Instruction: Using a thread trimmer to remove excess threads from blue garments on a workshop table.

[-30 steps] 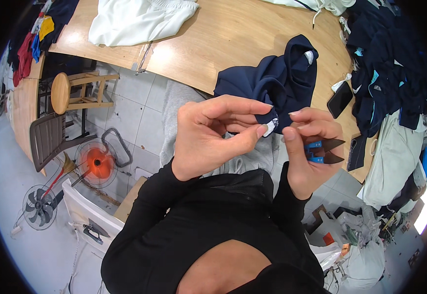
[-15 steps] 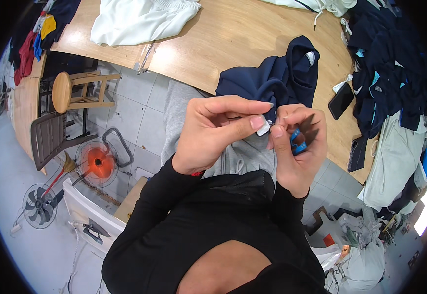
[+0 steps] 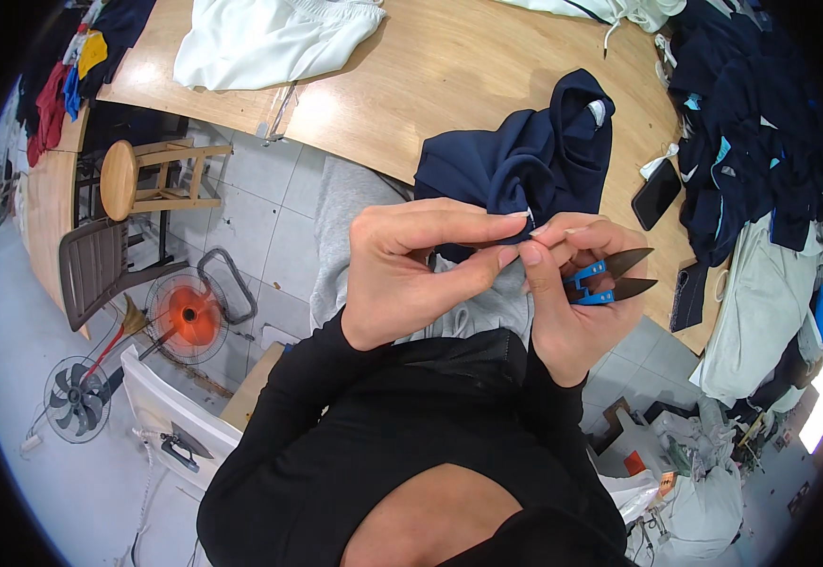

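A navy blue garment (image 3: 473, 161) lies bunched at the table's near edge, a white patch showing inside its raised opening. With thumb and forefinger, my left hand (image 3: 407, 269) pinches the near end of this cloth. My right hand (image 3: 563, 326) meets it there, its thumb and forefinger closed at the same spot. Blue-handled thread snips (image 3: 596, 297) rest in the right hand's curled fingers, their dark blades pointing right. What lies between the fingertips is mostly hidden.
White shorts (image 3: 274, 42) lie on the wooden table (image 3: 411, 90). To the right are a black phone (image 3: 657, 195) and a heap of navy garments (image 3: 761, 123). A stool (image 3: 120, 180), an orange fan (image 3: 190, 315) and an iron (image 3: 183, 446) stand at left.
The small white piece under my left thumb no longer shows. My right hand has turned, bringing the snips' blades into fuller view. The navy garment has barely moved.
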The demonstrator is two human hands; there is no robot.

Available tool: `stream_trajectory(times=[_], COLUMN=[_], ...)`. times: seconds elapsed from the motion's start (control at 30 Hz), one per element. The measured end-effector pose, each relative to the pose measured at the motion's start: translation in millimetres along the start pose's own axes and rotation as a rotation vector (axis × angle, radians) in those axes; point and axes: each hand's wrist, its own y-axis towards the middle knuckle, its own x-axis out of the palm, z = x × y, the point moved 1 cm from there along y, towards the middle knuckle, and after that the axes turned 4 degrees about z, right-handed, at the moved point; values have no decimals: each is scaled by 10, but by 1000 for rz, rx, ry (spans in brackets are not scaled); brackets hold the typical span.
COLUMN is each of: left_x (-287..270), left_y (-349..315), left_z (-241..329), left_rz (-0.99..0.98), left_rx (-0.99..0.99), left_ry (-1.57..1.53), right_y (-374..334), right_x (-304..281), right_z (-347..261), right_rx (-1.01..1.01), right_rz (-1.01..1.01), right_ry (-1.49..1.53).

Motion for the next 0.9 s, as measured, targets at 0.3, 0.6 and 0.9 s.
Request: stream_trajectory(times=[0.3, 0.6, 0.9], left_x=[46, 27, -26], left_y=[-65, -65, -22], left_z=[-42, -35, -23], left_rz=[19, 69, 55], left_rx=[-194, -375, -405], left_ry=[-328, -465, -387], right_y=[-34, -49, -21], right_x=[90, 109, -68], right_z=[94, 234, 218], right_rx=[-136, -331, 102], right_rz=[-38, -26, 8], right_ry=[43, 36, 234])
